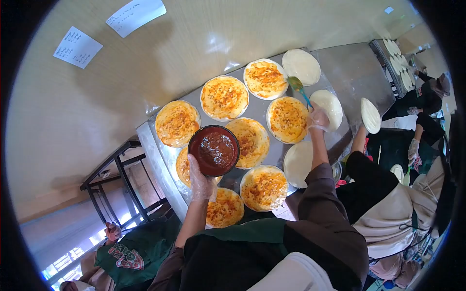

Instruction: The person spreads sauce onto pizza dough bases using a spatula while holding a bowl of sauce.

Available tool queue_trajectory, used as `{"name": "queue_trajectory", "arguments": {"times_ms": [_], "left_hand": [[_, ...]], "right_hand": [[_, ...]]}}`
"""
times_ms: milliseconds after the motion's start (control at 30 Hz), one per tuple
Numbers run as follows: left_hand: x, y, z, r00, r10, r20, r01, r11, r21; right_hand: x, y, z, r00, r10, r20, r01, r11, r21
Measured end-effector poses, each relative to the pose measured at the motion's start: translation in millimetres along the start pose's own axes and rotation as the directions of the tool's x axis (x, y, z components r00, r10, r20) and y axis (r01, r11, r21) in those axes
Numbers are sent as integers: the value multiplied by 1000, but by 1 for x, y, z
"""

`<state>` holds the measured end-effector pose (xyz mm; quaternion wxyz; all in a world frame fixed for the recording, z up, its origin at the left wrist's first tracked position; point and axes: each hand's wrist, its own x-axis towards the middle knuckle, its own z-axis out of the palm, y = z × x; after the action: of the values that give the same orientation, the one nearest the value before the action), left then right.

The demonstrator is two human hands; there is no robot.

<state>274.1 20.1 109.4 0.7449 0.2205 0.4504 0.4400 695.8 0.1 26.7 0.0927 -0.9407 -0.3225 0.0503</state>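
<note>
My left hand (200,181), in a clear plastic glove, holds up a dark-rimmed bowl (198,139) of red-brown sauce (216,149). The bowl hides parts of two dough rounds below it. My right hand (318,118), gloved as well, is closed on a spoon (304,94) with a teal handle. Its sauce-smeared head is over the gap between a coated dough round (265,79) and a plain dough round (301,67). Beside my right hand lie another plain round (330,109) and a sauced one (287,120). A third plain round (297,165) is under my right forearm.
Several sauced rounds (224,98) cover the metal table (352,63), which meets the wall. On the right, a co-worker's hand holds a pale dough round (370,116). Other people stand right and lower left. A black metal frame (124,165) stands left; trays of dough (398,65) sit far right.
</note>
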Motion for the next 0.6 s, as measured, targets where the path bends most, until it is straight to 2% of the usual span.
{"name": "queue_trajectory", "arguments": {"times_ms": [100,200,300,400,500,567,600], "left_hand": [[2,-1,0,999,-40,-11,40,999,11],[3,-5,-2,1000,-5,28,5,1000,-17],[0,-3,0,997,28,72,-27,999,-20],[1,-8,-7,999,-31,14,31,999,-8],[3,-10,-7,999,10,49,-10,1000,-2],[5,-10,-6,999,35,39,-34,999,-26],[4,-11,-6,999,43,29,-42,998,-38]], "right_hand": [[2,-18,18,971,-230,-68,234,971,55],[16,-14,23,994,-67,87,67,998,11],[19,-12,10,1000,14,-12,-13,999,48],[24,-35,18,992,-103,-77,112,987,114],[20,-21,54,979,-165,-118,180,975,133],[-24,-29,46,998,-45,52,44,999,20],[-51,-29,46,993,-88,73,85,996,32]]}}
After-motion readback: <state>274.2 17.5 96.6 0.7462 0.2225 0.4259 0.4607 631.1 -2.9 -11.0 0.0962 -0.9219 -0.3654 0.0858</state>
